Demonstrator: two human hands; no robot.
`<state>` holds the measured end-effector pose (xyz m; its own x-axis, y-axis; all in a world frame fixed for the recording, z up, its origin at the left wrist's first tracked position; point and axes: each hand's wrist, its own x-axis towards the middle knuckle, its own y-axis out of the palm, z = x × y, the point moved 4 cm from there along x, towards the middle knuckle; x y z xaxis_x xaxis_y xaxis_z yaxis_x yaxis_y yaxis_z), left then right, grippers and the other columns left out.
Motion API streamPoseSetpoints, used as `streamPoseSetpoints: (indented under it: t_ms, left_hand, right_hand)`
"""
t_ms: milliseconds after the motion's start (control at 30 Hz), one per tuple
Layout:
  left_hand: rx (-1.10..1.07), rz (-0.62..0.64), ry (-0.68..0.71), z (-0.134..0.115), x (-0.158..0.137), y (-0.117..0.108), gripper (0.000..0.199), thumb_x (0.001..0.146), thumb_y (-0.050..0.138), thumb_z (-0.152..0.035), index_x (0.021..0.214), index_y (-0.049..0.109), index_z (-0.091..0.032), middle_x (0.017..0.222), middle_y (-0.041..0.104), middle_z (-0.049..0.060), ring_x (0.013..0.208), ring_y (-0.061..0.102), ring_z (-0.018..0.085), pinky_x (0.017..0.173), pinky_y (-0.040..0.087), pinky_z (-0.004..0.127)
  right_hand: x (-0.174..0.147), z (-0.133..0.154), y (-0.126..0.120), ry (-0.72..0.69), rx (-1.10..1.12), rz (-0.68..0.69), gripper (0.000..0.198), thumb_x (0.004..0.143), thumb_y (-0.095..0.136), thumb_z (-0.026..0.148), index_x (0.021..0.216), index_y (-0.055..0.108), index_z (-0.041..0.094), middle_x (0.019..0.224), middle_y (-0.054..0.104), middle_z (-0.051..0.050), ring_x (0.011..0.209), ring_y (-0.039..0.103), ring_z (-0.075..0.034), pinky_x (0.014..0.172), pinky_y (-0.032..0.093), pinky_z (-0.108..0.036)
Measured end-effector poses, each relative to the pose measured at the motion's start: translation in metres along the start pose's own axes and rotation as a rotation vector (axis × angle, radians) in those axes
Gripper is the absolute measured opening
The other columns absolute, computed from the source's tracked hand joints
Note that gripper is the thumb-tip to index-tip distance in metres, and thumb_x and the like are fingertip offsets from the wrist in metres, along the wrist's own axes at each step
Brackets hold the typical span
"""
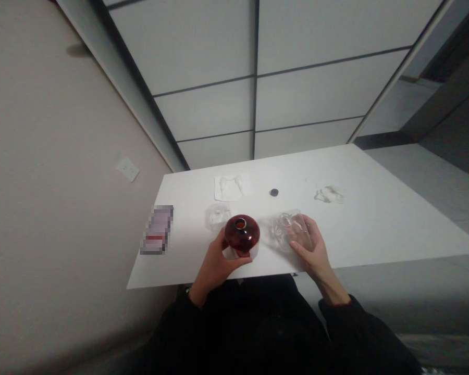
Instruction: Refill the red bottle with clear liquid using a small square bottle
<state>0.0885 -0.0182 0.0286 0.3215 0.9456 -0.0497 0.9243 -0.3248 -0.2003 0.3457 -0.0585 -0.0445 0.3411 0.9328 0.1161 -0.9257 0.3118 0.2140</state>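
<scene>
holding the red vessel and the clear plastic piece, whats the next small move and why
Perhaps lower the clear plastic piece onto the white table: the right hand holds only that, while the left hand alone holds the round, glossy red vessel, so a freed right hand could help steady it.

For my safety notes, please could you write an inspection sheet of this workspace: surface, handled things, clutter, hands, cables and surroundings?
Surface: white table, several things spread across it.
Handled things: red rounded vessel, opening upward; transparent plastic tray.
Clutter: second transparent piece, white sheet, dark disc, crumpled wrap, pixelated item.
Hands: left hand holds the vessel; right hand holds the tray.
Cables: nothing seen.
Surroundings: wall with socket plate; white panels behind.
</scene>
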Motion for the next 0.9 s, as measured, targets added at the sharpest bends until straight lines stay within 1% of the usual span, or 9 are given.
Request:
streamPoseSetpoints:
  t_ms: [67,133,233,300,367,467,567,700,900]
  left_hand:
    - [0.046,0.015,0.007,0.009,0.001,0.007,0.070,0.067,0.095,-0.027,0.129,0.065,-0.019,0.115,0.079,0.007,0.105,0.075,0.030,0.103,0.058,0.048]
    - [0.082,0.020,-0.002,0.019,0.003,0.011,0.071,0.068,0.095,-0.027,0.131,0.064,-0.019,0.108,0.078,0.006,0.094,0.075,0.027,0.096,0.060,0.046]
    - [0.102,0.032,0.008,0.030,0.005,0.014,0.073,0.070,0.095,-0.029,0.134,0.063,-0.019,0.108,0.077,0.006,0.088,0.073,0.025,0.088,0.060,0.043]
    - [0.101,0.039,0.030,0.032,0.006,0.014,0.075,0.071,0.095,-0.029,0.137,0.061,-0.020,0.113,0.077,0.006,0.094,0.074,0.027,0.091,0.060,0.043]
    - [0.095,0.043,0.055,0.032,0.005,0.014,0.077,0.072,0.095,-0.028,0.141,0.060,-0.022,0.119,0.076,0.007,0.104,0.073,0.028,0.099,0.058,0.045]
    - [0.066,0.058,0.076,0.033,0.004,0.014,0.082,0.073,0.095,-0.027,0.146,0.057,-0.023,0.130,0.074,0.008,0.117,0.071,0.031,0.108,0.054,0.048]
    - [0.047,0.073,0.080,0.034,0.004,0.015,0.082,0.074,0.094,-0.027,0.147,0.056,-0.024,0.137,0.072,0.009,0.124,0.068,0.033,0.112,0.052,0.051]
    - [0.003,0.091,0.100,0.033,0.003,0.015,0.083,0.076,0.094,-0.025,0.149,0.055,-0.025,0.142,0.069,0.010,0.130,0.066,0.033,0.117,0.049,0.052]
    - [-0.021,0.096,0.080,0.028,0.003,0.015,0.084,0.075,0.095,-0.021,0.149,0.057,-0.027,0.142,0.070,0.009,0.129,0.066,0.033,0.116,0.050,0.050]
  right_hand:
    - [-0.001,0.002,0.002,-0.014,0.022,0.012,0.081,0.074,0.092,0.053,0.142,0.054,0.031,0.152,0.060,-0.013,0.144,0.059,-0.037,0.123,0.046,-0.058]
    - [-0.003,0.005,0.004,-0.012,0.025,0.056,0.080,0.077,0.092,0.047,0.146,0.054,0.032,0.154,0.058,-0.012,0.146,0.057,-0.036,0.124,0.045,-0.057]
    - [-0.004,0.011,0.005,-0.018,0.018,0.080,0.082,0.081,0.089,0.044,0.152,0.050,0.035,0.155,0.057,-0.011,0.145,0.059,-0.035,0.122,0.047,-0.058]
    - [-0.002,0.018,0.004,-0.061,0.017,0.068,0.080,0.082,0.088,0.048,0.150,0.049,0.035,0.152,0.059,-0.011,0.142,0.062,-0.036,0.119,0.050,-0.060]
    - [-0.001,0.029,0.006,-0.130,-0.002,0.077,0.076,0.082,0.089,0.051,0.146,0.051,0.034,0.150,0.062,-0.012,0.139,0.064,-0.038,0.116,0.052,-0.062]
    - [0.002,0.052,0.012,-0.228,-0.088,0.112,0.077,0.081,0.090,0.054,0.145,0.054,0.032,0.151,0.062,-0.015,0.138,0.065,-0.038,0.115,0.053,-0.062]
    - [0.005,0.078,0.021,-0.310,-0.182,0.145,0.079,0.082,0.090,0.053,0.149,0.056,0.031,0.151,0.061,-0.015,0.137,0.065,-0.037,0.115,0.055,-0.059]
    - [0.009,0.104,0.032,-0.436,-0.306,0.203,0.078,0.084,0.091,0.045,0.153,0.057,0.033,0.146,0.064,-0.013,0.132,0.069,-0.034,0.111,0.060,-0.055]
    - [0.016,0.125,0.043,-0.580,-0.438,0.310,0.077,0.088,0.087,0.041,0.157,0.054,0.037,0.144,0.062,-0.011,0.132,0.067,-0.032,0.106,0.063,-0.052]
